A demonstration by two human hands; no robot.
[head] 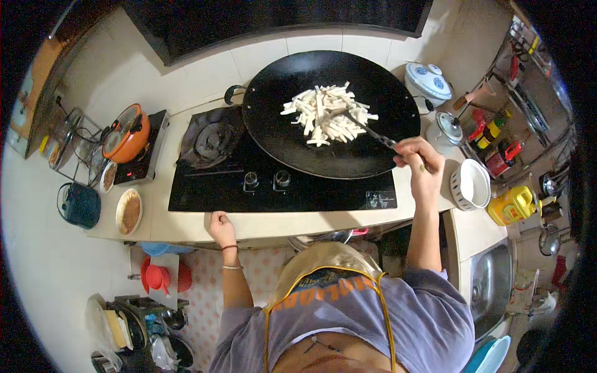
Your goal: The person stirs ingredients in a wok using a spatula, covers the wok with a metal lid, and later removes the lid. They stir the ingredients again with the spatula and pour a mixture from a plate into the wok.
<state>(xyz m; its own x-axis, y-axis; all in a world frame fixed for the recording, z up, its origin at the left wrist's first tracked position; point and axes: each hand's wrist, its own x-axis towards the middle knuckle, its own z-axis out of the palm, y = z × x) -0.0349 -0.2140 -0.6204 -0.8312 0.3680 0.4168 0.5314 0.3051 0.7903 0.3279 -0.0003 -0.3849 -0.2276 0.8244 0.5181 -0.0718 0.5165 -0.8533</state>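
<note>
A large black wok (289, 154) stands on the right side of a black gas hob (322, 198). Pale cut strips of food (326, 112) lie heaped in its middle. My right hand (422, 161) grips the dark handle of a metal cooking utensil (373, 133), over the wok's right front rim; its head is among the strips, partly hidden. My left hand (222, 229), fingers curled, rests at the counter's front edge (182, 226), left of centre. Nothing shows in it. Two knobs (282, 178) sit on the hob in front of the wok.
An orange pot (127, 134) stands on a cooker at left, near two oval dishes (129, 211). On the right are a lidded pot (444, 130), a white basket (470, 184), a yellow jug (510, 205) and a sink (489, 284). A range hood (280, 18) hangs behind the wok.
</note>
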